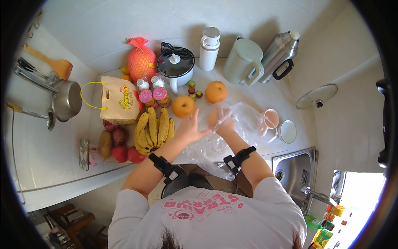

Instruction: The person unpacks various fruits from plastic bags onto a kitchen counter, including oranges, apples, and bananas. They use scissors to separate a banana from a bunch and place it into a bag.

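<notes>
My left hand [192, 129] has its fingers apart and holds nothing, just below a round yellow-orange fruit [183, 107]. A clear plastic bag [242, 118] spreads across the counter and hangs over its front edge. Within the bag's film, my right hand [226, 124] is around another round fruit [213, 117], partly hidden by the plastic and fingers. A third such fruit [216, 91] rests farther back. Bananas [154, 130] lie left of my left hand. Beside the bag's right side stands a pink mug [271, 119].
Small jars [160, 94], a paper gift bag [121, 99] and a netted fruit [142, 63] crowd the left. Behind are an electric pot [175, 67], a white flask [209, 51], a kettle [242, 62] and a steel thermos [278, 56]. A sink [293, 174] lies right.
</notes>
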Demonstrator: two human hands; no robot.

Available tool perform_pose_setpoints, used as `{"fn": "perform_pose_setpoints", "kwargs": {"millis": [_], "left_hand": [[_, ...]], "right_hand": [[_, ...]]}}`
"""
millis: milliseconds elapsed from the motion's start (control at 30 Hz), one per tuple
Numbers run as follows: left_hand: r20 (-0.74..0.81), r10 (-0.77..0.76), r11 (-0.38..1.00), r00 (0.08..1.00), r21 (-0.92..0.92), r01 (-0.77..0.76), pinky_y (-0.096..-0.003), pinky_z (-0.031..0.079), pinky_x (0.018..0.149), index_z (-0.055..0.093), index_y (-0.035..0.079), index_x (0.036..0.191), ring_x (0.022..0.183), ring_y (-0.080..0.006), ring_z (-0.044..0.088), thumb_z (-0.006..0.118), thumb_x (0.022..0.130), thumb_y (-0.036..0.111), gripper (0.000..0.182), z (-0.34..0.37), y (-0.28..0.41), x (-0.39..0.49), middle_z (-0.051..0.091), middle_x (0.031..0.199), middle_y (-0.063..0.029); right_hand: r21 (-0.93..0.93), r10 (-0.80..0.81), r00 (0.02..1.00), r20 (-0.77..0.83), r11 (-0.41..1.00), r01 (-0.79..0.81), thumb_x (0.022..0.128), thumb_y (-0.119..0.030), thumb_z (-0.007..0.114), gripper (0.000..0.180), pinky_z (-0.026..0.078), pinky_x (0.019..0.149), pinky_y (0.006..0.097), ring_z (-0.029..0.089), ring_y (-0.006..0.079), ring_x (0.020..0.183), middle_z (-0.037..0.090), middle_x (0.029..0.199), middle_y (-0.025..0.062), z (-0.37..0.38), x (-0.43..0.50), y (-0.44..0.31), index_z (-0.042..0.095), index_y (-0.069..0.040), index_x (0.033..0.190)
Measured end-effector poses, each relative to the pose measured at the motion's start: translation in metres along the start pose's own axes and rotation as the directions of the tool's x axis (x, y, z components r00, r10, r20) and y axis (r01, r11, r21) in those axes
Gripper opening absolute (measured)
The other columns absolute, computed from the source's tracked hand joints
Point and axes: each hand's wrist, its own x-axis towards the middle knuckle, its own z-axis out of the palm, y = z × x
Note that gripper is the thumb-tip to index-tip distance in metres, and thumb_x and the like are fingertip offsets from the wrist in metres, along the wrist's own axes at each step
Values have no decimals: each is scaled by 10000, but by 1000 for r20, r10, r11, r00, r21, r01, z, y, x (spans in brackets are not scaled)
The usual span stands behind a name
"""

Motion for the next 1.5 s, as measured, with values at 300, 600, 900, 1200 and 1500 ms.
{"fn": "perform_pose_setpoints", "kwargs": {"millis": [300, 600, 900, 1200, 1500], "left_hand": [[311, -26, 974, 950, -206, 94, -463, 487, 685, 591, 84, 1103, 734, -416, 610, 564, 736, 97, 369, 44, -14, -48, 626, 783, -248], [794, -116, 599, 596, -423, 680, -268, 367, 434, 633, 52, 664, 473, -98, 488, 572, 711, 106, 94, -14, 3, -166, 536, 547, 5], [619, -270, -55, 738, -775, 630, -253, 471, 609, 680, 10, 792, 675, -96, 565, 670, 745, 50, 63, -108, -2, -275, 628, 765, 6], [5, -526, 847, 851, 94, 523, -362, 465, 579, 599, 46, 764, 664, -254, 580, 587, 789, 86, 48, -167, 55, -330, 601, 744, -111], [-568, -625, 520, 536, 210, 828, -410, 457, 588, 611, 63, 716, 644, -303, 590, 599, 772, 209, 157, -164, 61, -344, 586, 670, -146]], "right_hand": [[877, -564, 702, 435, 443, -188, 676, -387, 756, 876, 354, 1041, 383, 429, 272, 1266, 454, 1353, 168, -116, -83, 28, 375, -58, 1393], [141, -192, 979, -64, 970, 199, 563, -385, 814, 958, 461, 930, 431, 471, 353, 1161, 369, 1303, 147, -62, -13, -28, 320, -241, 1372], [-64, -204, 975, 82, 976, 210, 583, -399, 808, 954, 490, 892, 452, 459, 396, 1148, 326, 1321, 181, -1, -2, -35, 306, -229, 1376], [-162, -233, 973, 13, 959, 232, 563, -480, 832, 1139, 298, 1020, 609, 335, 431, 1284, 210, 1453, 227, -1, 15, -55, 186, -213, 1462], [-100, -365, 918, 155, 919, 382, 569, -409, 843, 1081, 345, 997, 564, 319, 428, 1290, 284, 1418, 210, 12, 63, -110, 226, -281, 1448]]}}
